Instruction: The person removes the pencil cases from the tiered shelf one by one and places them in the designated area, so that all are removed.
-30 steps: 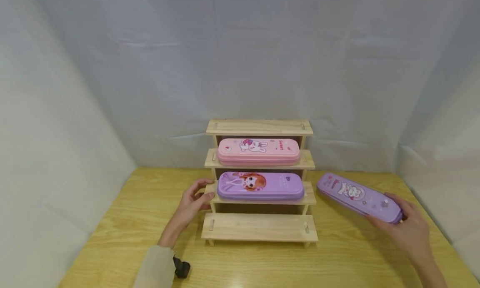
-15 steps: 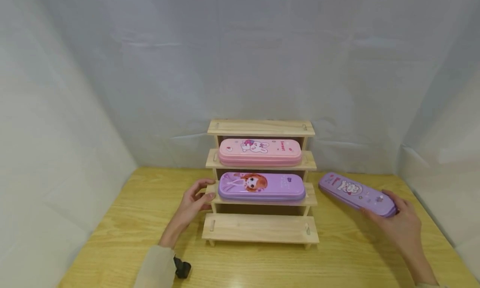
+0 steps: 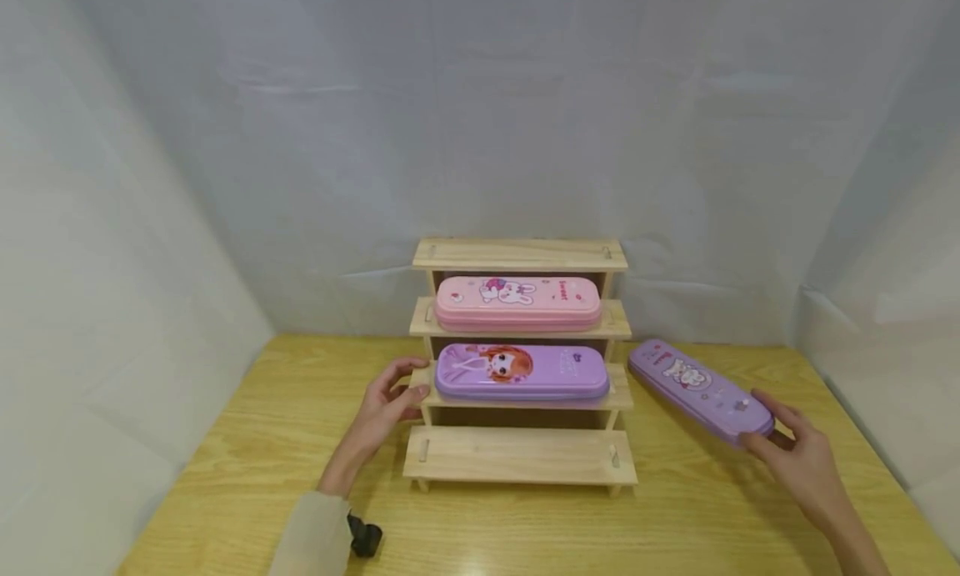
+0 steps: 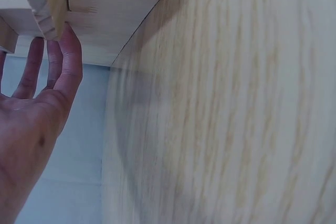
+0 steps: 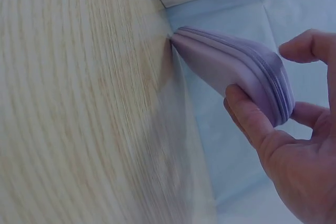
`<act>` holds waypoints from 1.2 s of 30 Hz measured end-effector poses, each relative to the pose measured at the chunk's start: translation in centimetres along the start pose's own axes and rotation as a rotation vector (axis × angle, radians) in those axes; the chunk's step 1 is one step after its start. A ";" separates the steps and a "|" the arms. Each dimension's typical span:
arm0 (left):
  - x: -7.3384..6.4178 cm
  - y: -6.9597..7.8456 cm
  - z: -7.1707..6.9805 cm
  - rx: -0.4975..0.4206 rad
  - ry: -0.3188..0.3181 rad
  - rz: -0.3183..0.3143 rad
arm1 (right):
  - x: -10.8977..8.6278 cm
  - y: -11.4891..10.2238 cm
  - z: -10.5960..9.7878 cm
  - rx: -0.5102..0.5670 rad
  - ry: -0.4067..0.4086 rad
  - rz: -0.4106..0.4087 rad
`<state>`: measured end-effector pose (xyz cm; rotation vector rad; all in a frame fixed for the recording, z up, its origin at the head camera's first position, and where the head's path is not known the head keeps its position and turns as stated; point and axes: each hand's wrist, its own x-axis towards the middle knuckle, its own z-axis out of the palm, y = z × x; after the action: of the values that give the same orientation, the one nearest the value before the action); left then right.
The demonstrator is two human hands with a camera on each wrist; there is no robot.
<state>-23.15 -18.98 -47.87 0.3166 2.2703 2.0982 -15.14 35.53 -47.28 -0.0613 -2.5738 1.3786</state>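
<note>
As the left hand [image 3: 382,403], fingers [image 4: 69,67] partly hidden, grips the rack [image 3: 517,457], the right hand [image 3: 802,461] pinches the purple rabbit case [image 3: 701,390].

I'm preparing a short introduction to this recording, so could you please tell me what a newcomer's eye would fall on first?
Probably the stepped wooden stand mid-table, with a pink case on its second step from the top and a glossy purple case one step below. Next, perhaps, the lavender case at the right, slanting, its near end held by the right hand.
</note>
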 end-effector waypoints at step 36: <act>0.1 0.1 0.1 -0.008 0.002 0.001 | 0.0 -0.1 2.1 -0.311 -0.139 0.061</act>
<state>-23.16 -18.82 -47.74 0.3152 2.2626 2.1088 -15.63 33.75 -48.33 -0.0980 -2.9050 1.0209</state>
